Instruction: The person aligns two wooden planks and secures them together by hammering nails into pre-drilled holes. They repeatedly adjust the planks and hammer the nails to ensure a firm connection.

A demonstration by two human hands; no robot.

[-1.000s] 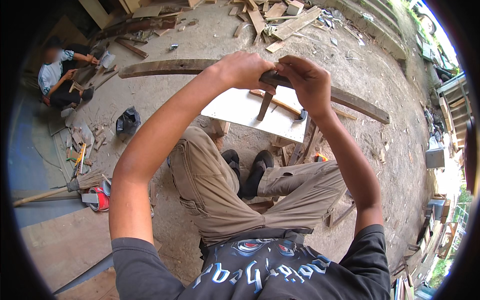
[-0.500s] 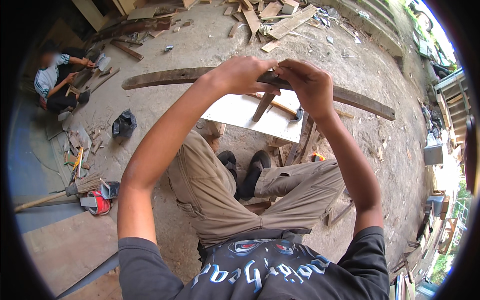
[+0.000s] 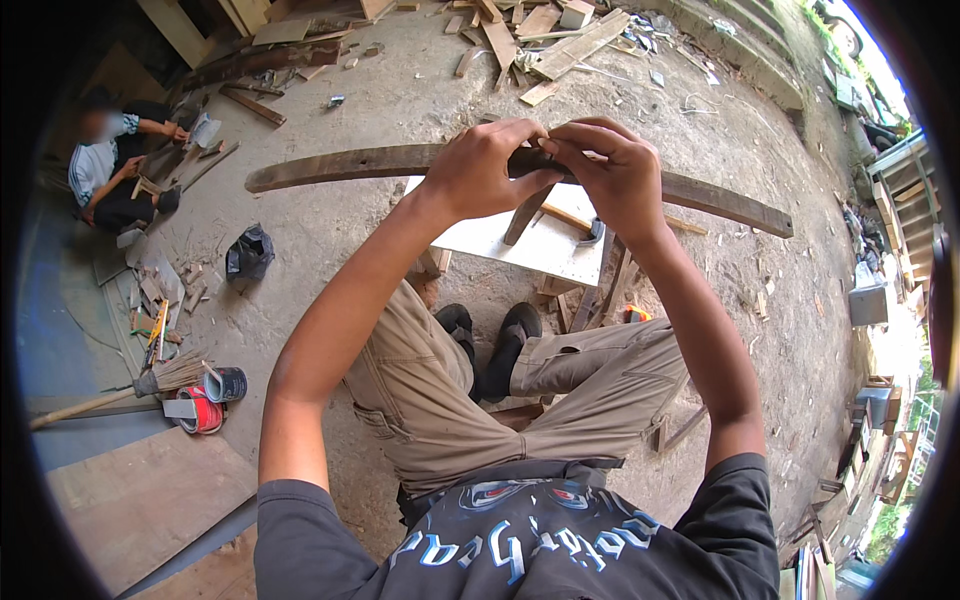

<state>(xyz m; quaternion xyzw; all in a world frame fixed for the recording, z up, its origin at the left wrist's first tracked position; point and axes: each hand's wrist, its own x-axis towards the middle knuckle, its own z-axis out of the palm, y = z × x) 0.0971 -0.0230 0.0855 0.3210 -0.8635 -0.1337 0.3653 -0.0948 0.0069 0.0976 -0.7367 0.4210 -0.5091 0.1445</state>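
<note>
A long dark wooden strip (image 3: 330,167) runs crosswise in front of me, above a white-topped low bench (image 3: 480,240). My left hand (image 3: 485,170) is closed round its middle, thumb at the near side and fingers over the top. Beside it, my right hand (image 3: 618,172) is closed in a pinch over the strip, its fingertips meeting those of the left. Whatever lies between the right fingertips is too small to make out. A short dark wood piece (image 3: 526,215) slants down from the strip's middle toward the bench. On the bench top lies a hammer (image 3: 595,232), partly hidden.
Scrap boards (image 3: 560,50) are heaped at the far side. To the left are a black plastic bag (image 3: 250,252), a broom (image 3: 170,375), a red can (image 3: 196,410) and a plywood sheet (image 3: 150,490). Another person (image 3: 110,165) sits at the far left, handling wood.
My left hand has shifted slightly nearer, and its forearm and elbow have swung inward to the right. My right hand and the wooden strip have barely moved.
</note>
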